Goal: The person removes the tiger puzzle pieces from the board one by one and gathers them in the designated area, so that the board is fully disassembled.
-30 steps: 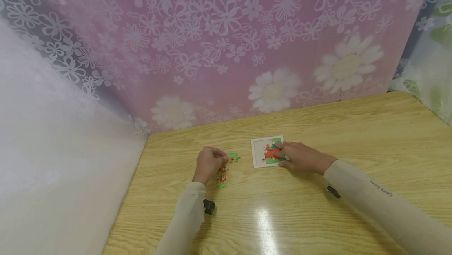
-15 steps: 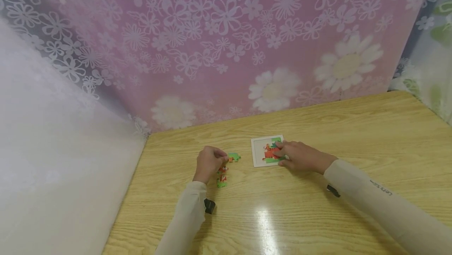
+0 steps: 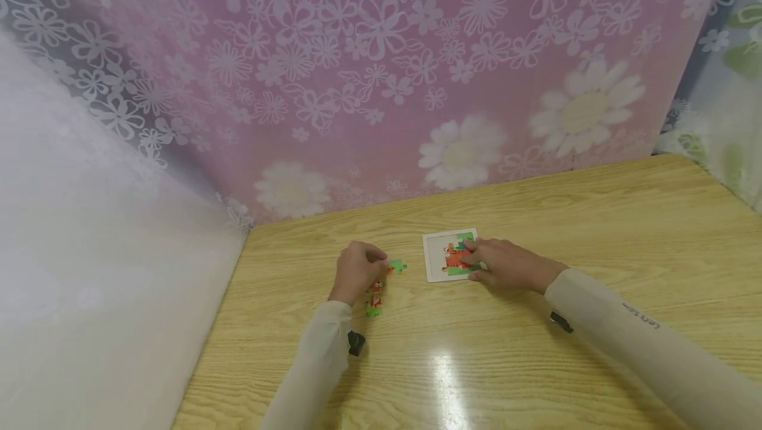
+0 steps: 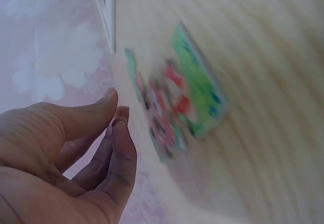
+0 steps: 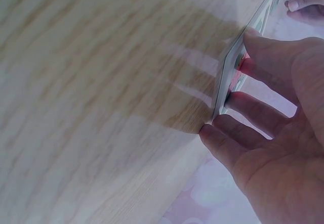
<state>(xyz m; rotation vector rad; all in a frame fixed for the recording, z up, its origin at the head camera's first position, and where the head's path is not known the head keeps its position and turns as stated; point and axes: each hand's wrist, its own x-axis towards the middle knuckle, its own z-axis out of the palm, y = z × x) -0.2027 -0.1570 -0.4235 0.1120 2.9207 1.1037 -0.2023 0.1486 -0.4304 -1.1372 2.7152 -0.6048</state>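
Above the left part of the table my left hand (image 3: 357, 272) has its thumb and forefinger nearly meeting, beside a green puzzle piece (image 3: 397, 266). Whether a piece sits between those fingertips is not visible. Several green and red puzzle pieces (image 4: 177, 92) lie close by in the left wrist view, blurred. The white puzzle tray (image 3: 437, 276) rests flat to the right, its right side partly filled with an orange-and-green picture. My right hand (image 3: 506, 263) holds the tray's right edge; in the right wrist view the thumb and fingers (image 5: 258, 113) spread along it.
A light wood-grain table (image 3: 506, 357) carries everything. A pink flowered curtain (image 3: 369, 119) stands along its back edge, and a pale sheet (image 3: 107, 271) hangs at the left. Dark wrist camera mounts (image 3: 355, 343) stick out below the sleeves.
My left hand has moved slightly right and away from the body, and the green piece beside its fingertips appears a little farther right. My right hand and the tray stay in place.
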